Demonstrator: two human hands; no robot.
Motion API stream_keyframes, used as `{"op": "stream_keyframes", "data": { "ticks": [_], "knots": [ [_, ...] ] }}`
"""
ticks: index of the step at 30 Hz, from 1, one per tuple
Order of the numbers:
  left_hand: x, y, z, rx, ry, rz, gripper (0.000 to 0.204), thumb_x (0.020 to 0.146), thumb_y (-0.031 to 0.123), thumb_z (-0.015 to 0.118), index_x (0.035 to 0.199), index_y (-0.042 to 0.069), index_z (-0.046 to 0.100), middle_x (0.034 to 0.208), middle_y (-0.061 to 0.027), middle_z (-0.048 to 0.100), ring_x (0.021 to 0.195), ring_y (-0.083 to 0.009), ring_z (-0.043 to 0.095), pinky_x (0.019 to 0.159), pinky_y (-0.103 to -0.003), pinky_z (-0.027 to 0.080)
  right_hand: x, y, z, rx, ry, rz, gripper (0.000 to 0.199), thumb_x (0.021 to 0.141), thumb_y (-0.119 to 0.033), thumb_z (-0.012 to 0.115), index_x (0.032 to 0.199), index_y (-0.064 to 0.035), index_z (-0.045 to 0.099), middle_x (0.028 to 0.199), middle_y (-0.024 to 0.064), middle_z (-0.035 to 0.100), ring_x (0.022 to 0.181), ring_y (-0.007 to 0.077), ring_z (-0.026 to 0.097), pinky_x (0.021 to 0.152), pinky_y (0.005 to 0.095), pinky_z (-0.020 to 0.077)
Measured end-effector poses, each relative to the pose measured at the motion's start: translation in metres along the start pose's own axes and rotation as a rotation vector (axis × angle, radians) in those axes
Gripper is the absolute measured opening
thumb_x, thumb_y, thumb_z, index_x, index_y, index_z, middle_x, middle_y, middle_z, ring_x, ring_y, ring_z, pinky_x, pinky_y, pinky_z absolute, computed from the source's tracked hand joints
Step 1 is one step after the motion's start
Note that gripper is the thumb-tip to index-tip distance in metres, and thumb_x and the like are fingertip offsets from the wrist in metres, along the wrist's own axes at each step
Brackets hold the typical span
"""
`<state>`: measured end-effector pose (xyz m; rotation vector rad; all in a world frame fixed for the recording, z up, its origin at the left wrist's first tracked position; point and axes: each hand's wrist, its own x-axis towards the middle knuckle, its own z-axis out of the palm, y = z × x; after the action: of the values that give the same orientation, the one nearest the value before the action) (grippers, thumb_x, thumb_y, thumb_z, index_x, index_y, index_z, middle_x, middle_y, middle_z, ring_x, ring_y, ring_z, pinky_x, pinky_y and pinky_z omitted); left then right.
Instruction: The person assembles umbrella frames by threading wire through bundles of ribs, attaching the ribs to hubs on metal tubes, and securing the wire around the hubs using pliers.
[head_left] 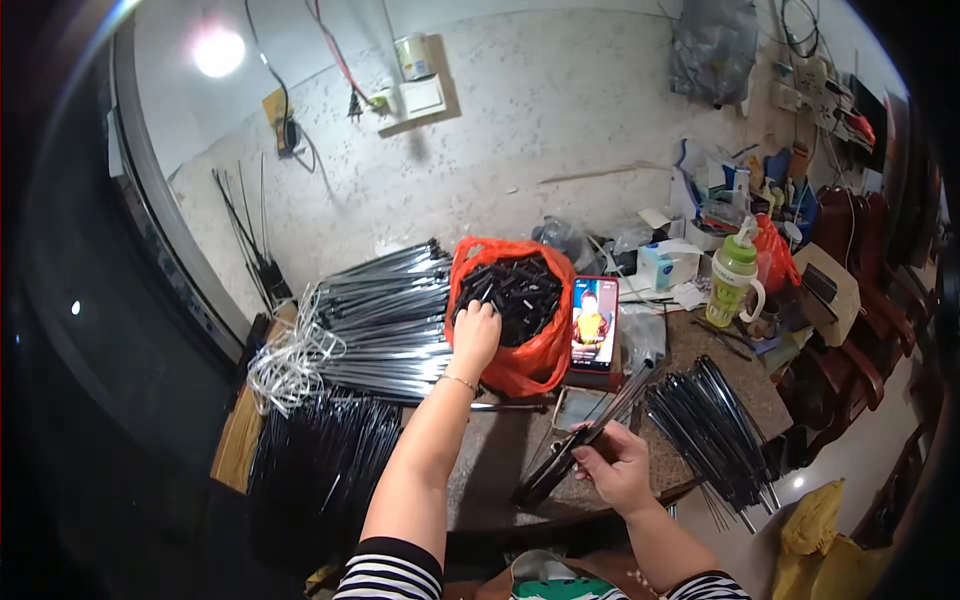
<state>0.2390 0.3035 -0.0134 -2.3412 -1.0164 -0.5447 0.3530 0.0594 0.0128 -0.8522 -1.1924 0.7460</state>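
The red bag [525, 370] gapes upward on the desk [685, 345], probably for easy reach; the left hand [478, 335] dips curled fingers into its black pieces [520, 295], whether gripping any I cannot tell. Right of the bag and nearer the person, the right hand [617, 465] closes its fingers round a slanted dark rod bundle [550, 470], seemingly to bind it

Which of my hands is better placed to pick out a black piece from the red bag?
Probably your left hand: its fingers reach into the red bag among the black pieces. Your right hand is occupied, holding dark rods.
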Motion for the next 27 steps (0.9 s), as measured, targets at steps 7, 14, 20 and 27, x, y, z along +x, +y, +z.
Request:
{"op": "stream_keyframes", "data": {
  "ticks": [7, 14, 20, 27],
  "knots": [
    [0.003, -0.005, -0.094, -0.808, 0.200, -0.019, 0.019, 0.056, -0.002, 0.054, 0.074, 0.005, 0.053, 0.081, -0.0046, 0.052, 0.081, -0.0195, 0.047, 0.070, -0.030, 0.038, 0.000, -0.014, 0.004, 0.030, 0.066, 0.061, 0.013, 0.070, -0.006, 0.056, 0.078, 0.0016, 0.050, 0.064, 0.0016, 0.044, 0.043, 0.0054, 0.044, 0.040, 0.0174, 0.0338],
    [-0.046, -0.012, -0.251, -1.089, 0.278, 0.389, 0.024, 0.049, -0.005, 0.056, 0.069, 0.007, 0.058, 0.076, -0.0036, 0.053, 0.074, -0.0176, 0.048, 0.066, -0.027, 0.039, -0.028, -0.032, 0.052, -0.401, -0.168, -0.229, 0.013, 0.067, -0.003, 0.057, 0.079, 0.0008, 0.052, 0.062, 0.0032, 0.046, 0.044, 0.0060, 0.045, 0.039, 0.0176, 0.0347],
    [-0.094, -0.023, -0.302, -0.930, 0.323, 0.487, 0.025, 0.046, -0.006, 0.053, 0.068, 0.007, 0.058, 0.073, -0.0034, 0.053, 0.071, -0.0189, 0.046, 0.065, -0.029, 0.039, -0.056, -0.052, 0.092, -0.432, -0.199, -0.341, 0.016, 0.064, -0.002, 0.058, 0.078, 0.0004, 0.050, 0.060, 0.0062, 0.045, 0.049, 0.0118, 0.041, 0.045, 0.0226, 0.0328],
    [-0.112, -0.028, -0.322, -0.488, 0.478, 0.441, 0.014, 0.047, 0.001, 0.050, 0.060, 0.005, 0.055, 0.070, -0.0032, 0.051, 0.072, -0.0194, 0.044, 0.065, -0.028, 0.036, -0.068, -0.047, 0.115, -0.391, -0.192, -0.291, 0.013, 0.065, -0.003, 0.057, 0.075, 0.0005, 0.050, 0.059, 0.0039, 0.042, 0.047, 0.0096, 0.036, 0.044, 0.0207, 0.0296]
  ]
}}
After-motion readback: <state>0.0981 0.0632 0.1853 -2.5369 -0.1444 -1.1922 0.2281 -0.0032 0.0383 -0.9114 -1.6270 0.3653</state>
